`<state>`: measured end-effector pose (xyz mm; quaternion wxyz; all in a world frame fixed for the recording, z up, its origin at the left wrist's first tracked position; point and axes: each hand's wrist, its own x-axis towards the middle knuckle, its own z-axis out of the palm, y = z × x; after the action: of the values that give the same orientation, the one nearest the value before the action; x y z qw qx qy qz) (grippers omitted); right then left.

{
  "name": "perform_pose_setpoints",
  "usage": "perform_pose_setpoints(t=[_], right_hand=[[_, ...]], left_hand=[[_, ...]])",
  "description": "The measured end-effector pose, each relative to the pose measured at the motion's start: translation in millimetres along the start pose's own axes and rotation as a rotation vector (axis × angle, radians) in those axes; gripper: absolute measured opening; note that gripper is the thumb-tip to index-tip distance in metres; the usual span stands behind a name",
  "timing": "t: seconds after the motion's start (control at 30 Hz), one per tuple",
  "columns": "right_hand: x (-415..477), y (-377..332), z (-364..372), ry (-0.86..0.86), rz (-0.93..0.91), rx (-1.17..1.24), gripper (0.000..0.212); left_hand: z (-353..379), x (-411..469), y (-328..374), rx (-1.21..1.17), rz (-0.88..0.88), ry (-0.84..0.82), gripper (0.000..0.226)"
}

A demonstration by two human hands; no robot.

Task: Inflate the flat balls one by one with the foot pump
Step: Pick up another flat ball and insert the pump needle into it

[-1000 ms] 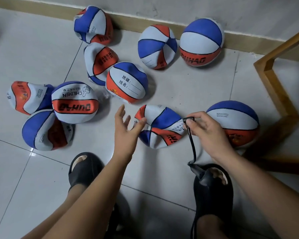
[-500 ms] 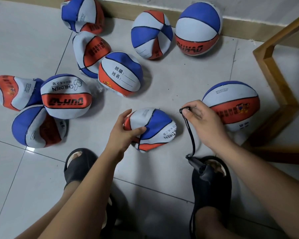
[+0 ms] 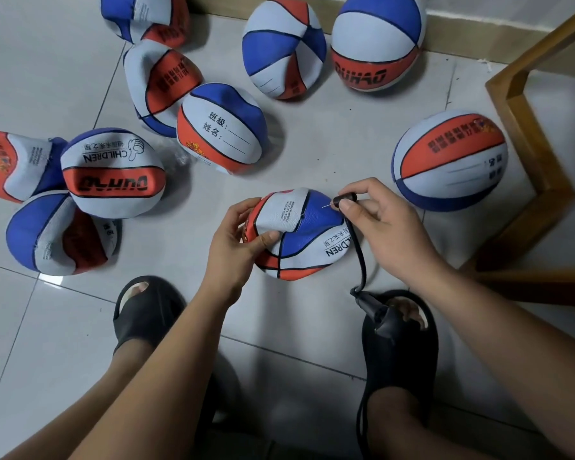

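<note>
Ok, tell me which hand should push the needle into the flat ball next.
Right. The right hand pinches the pump needle, its tip at the flat ball; the left hand grips that ball's edge, steadying it.

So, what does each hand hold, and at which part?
The left hand grips the flat ball at its crumpled edge. The right hand pinches the black nozzle of the pump hose, behind its needle.

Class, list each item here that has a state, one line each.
Red, white and blue rubber ball between the hands: flat, crumpled, gripped by left hand.
Black needle nozzle on the hose: pinched by right hand, needle tip at that ball.
Same-coloured ball beside wooden frame: round, inflated.
Blue-faced ball at lower left: caved in, flat.
</note>
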<state>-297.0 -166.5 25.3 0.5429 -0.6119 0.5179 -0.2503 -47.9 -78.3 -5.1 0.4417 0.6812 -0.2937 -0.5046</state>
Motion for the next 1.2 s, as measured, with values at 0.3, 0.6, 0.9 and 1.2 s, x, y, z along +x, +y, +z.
perform_pose_setpoints(t=[0.3,0.6,0.9,1.2], right_hand=[[-11,-6,3,0.092,-0.105,-0.107,0.018],[-5,-9,5,0.142,-0.161,-0.191,0.021],[-2,-7,7,0.182,-0.237,-0.263,0.022],[2,-4,1,0.205,-0.373,-0.474,0.017]], left_hand=[[18,5,6,0.063,0.094,0.047,0.061],[29,7,6,0.086,0.116,0.072,0.059],[30,7,11,0.130,0.111,0.088,0.058],[32,6,13,0.144,0.114,0.093,0.057]])
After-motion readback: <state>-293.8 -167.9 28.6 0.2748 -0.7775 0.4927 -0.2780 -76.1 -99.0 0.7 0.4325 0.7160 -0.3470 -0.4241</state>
